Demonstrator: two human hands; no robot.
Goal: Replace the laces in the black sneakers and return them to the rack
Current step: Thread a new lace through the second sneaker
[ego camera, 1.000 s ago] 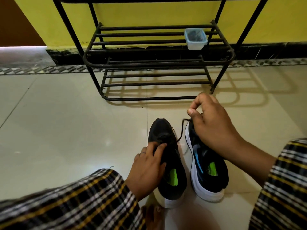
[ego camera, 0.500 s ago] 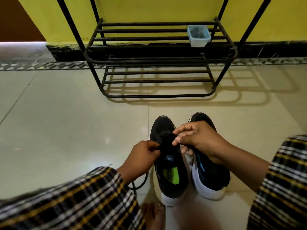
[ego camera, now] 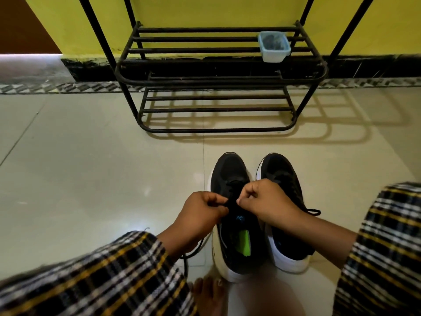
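You are sitting on a pale tiled floor point(ego camera: 79, 179) facing a yellow wall, with the black metal rack point(ego camera: 218, 71) standing against it so the shoes have only a short way to travel once the lacing is done. Its bars carry a small pale-blue container point(ego camera: 274, 46) on the upper shelf, off to the right. The two black sneakers stand side by side between your knees, toes pointing at the rack, heels toward you, which puts the eyelets directly under your eyes. Your work is on the left sneaker point(ego camera: 230, 179): your left hand point(ego camera: 200, 215) and your right hand point(ego camera: 271, 201) meet over its tongue, each with fingers curled and thumb pressed against forefinger, pinching the black lace point(ego camera: 230, 201) from opposite sides. That matched grip looks meant to draw both ends evenly through the upper eyelets, or to start a knot; which of the two I cannot tell, since your knuckles hide the lace itself. A loose length of lace point(ego camera: 193, 254) trails from under your left wrist onto the floor. The right sneaker point(ego camera: 282, 174) sits just beside its mate, and a loop of its lace point(ego camera: 313, 212) pokes out past your right wrist, so it appears laced already. A bare foot point(ego camera: 209, 293) rests near the left heel.
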